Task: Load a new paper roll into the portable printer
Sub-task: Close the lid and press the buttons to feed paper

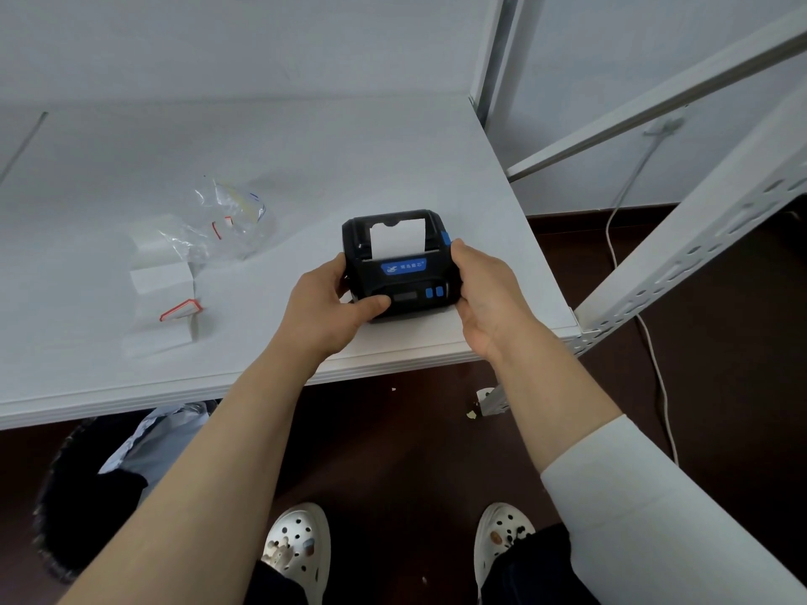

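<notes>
A black portable printer with blue buttons and a blue label sits on the white table near its front right corner. A strip of white paper sticks up out of its slot. My left hand grips the printer's left side, thumb pressed on the front panel. My right hand holds its right side, fingertips near the blue side latch. Both hands are on the printer, which rests on the table.
To the left lie a crumpled clear plastic bag and white paper rolls with red-edged labels. A white metal rack frame stands right of the table. A white cable runs over the dark floor. A dark bin sits below.
</notes>
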